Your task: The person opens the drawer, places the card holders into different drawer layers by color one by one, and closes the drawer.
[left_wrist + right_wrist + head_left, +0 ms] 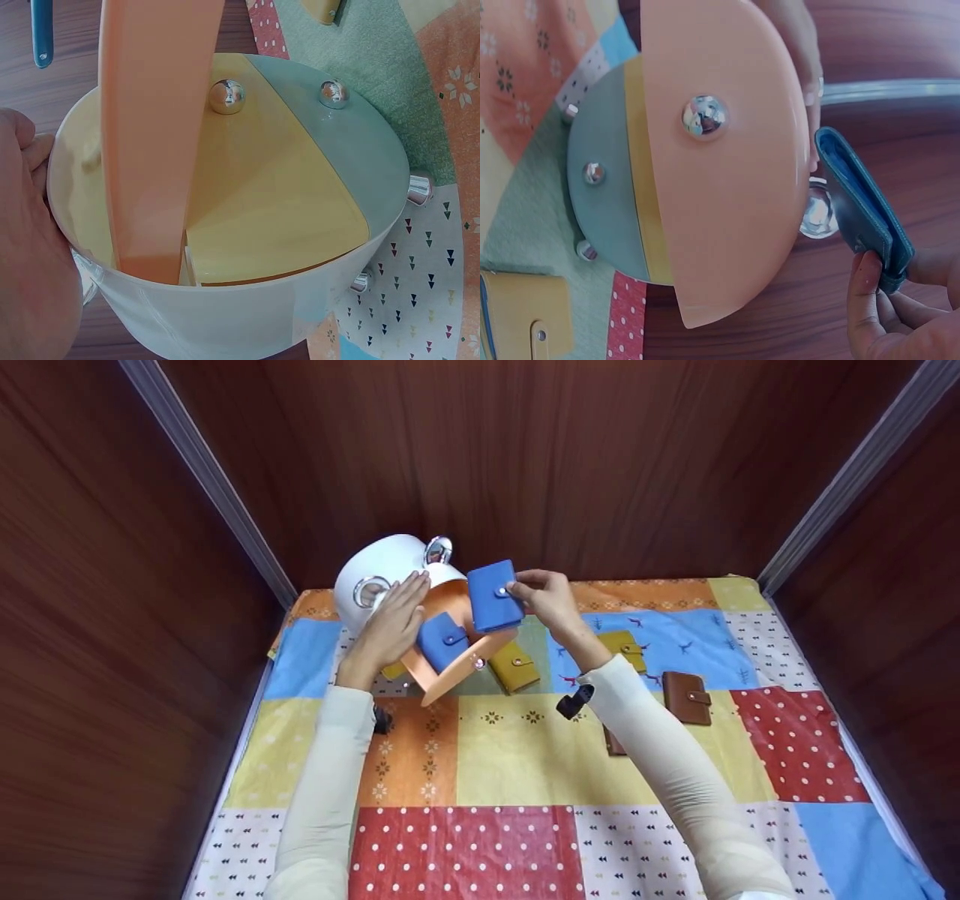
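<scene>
My right hand [551, 604] pinches a small blue snap wallet [489, 604] by its strap edge, above an open orange drawer [457, 679]. That drawer juts from a white rounded organizer [382, 559] with chrome rings and knobs. Inside the drawer lies another blue wallet [436, 643]. Against the side of the white body rests my left hand [390, 626], its fingers straight. In the left wrist view, the yellow front [270, 202] and green front [337, 142] sit next to the orange drawer. The right wrist view shows the held wallet [862, 199] edge-on between thumb and fingers.
A yellow wallet [515, 669] lies beside the drawer, with another yellow wallet [630, 651] farther right. Near it are a brown wallet [684, 697] and a second brown one [615, 742], partly behind my right sleeve. Wood-grain panels [480, 457] enclose the patchwork cloth [517, 765].
</scene>
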Available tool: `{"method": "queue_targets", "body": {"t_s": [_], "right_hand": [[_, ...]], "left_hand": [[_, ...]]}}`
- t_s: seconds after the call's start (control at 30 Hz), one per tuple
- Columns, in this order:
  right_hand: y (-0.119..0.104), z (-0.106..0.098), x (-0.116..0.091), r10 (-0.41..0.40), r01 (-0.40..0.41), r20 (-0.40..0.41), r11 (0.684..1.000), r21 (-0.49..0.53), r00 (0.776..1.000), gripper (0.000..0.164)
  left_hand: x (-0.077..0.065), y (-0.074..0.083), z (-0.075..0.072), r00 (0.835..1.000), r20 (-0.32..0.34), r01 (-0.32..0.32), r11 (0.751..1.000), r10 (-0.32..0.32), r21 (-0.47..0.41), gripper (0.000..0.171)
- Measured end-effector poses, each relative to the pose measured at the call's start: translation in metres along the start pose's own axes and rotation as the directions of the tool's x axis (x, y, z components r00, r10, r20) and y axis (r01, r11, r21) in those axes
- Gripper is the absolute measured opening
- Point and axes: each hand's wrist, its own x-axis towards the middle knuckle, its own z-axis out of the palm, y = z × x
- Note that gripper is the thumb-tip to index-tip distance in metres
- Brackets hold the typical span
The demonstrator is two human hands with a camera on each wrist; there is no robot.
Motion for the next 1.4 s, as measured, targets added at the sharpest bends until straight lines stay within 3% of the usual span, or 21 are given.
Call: {"method": "queue_targets", "body": {"t_s": [0.43, 0.93, 1.2, 1.4], "right_hand": [[0.003, 0.014, 0.003, -0.013, 0.014, 0.014, 0.999, -0.047, 1.0, 0.034], [0.009, 0.027, 0.005, 0.007, -0.006, 0.043, 0.999, -0.035, 0.999, 0.036], [0.011, 0.031, 0.009, 0.011, -0.013, 0.059, 0.999, 0.033, 0.998, 0.036], [0.01, 0.032, 0.009, 0.039, -0.039, 0.07, 0.999, 0.004, 0.997, 0.038]], "left_hand": [[0.0, 0.001, -0.001, 1.0, 0.004, 0.01, 1.0, -0.01, 0.002, 0.058], [0.0, 0.001, 0.0, 1.0, -0.007, 0.0, 1.0, -0.001, -0.014, 0.057], [-0.001, 0.0, 0.001, 1.0, -0.013, 0.0, 1.0, 0.0, -0.013, 0.057], [-0.001, 0.0, 0.0, 1.0, -0.015, -0.009, 1.0, 0.009, -0.014, 0.057]]}}
